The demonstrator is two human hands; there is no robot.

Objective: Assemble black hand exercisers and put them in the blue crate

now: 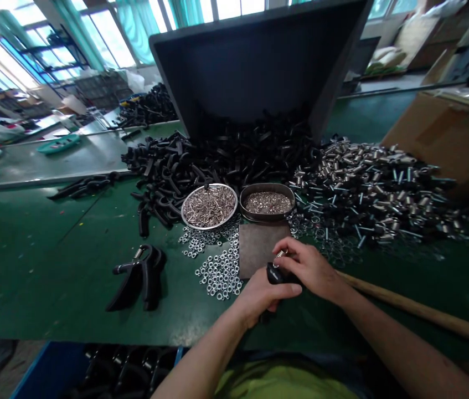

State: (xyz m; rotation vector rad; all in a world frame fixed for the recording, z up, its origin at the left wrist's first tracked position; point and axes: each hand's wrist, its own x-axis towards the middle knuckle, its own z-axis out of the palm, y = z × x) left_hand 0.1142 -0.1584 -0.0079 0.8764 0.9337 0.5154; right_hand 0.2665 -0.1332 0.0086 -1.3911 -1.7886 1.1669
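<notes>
My left hand (261,293) is wrapped round a black plastic handle part (274,273) in front of a flat metal plate (254,249). Between the fingertips of my right hand (307,269) is a small metal coil spring (281,256), held at the upper end of the black part. My fingers hide most of that part. Off to the left lies a black hand grip strengthener (145,277) with two handles and a spring. Loose nuts (220,274) are spread just left of the plate.
Behind the plate stand a round dish (184,213) of small metal pins and an oval tin (267,217) of tiny metal pieces. Black handles (168,166) pile up before a tilted grey bin (259,66). Springs and bolts (384,188) heap at right, near a wooden stick (417,307).
</notes>
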